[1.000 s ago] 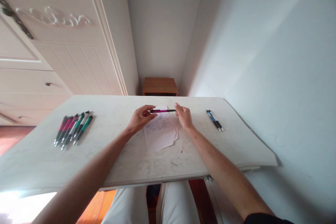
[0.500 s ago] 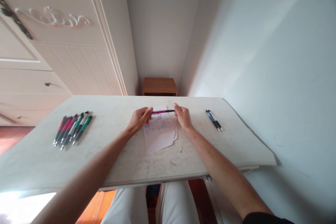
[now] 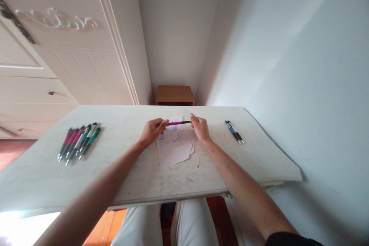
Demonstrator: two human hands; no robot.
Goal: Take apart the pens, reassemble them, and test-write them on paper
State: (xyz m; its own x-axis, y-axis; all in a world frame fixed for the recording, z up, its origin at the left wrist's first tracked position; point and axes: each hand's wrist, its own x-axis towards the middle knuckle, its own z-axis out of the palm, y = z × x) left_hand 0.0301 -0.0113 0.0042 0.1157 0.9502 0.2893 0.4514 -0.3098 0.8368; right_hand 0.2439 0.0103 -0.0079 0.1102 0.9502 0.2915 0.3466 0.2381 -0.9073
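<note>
1. Spanning the gap between both hands, a pink pen point(image 3: 178, 123) with a dark right end is held roughly level over the far end of a sheet of paper point(image 3: 175, 150).
2. The pen's pink end is pinched by the left hand point(image 3: 150, 132): thumb and fingertips are closed on the barrel, and the remaining fingers are curled in.
3. The pen's dark end is gripped by the right hand point(image 3: 201, 128), whose fingertips are likewise closed on it.
4. Whether the pen touches the paper cannot be told from this view.
5. The sheet is laid flat near the middle of a pale table point(image 3: 129, 177), between the two forearms. Blue scribbles are seen on its far half, and its near edge is ragged.
6. A row of pens point(image 3: 79, 143), with red-pink and green barrels, is laid side by side on the left part of the table, well apart from the left hand.
7. Two blue pens point(image 3: 235, 132) are laid close together on the right part of the table, well apart from the right hand.
8. Beyond the table's far edge a brown wooden cabinet point(image 3: 175, 95) is seen against the far wall, and a white wardrobe point(image 3: 66, 57) is seen on the left.
9. Legs point(image 3: 190, 223) in white trousers are seen below the table's near edge.
</note>
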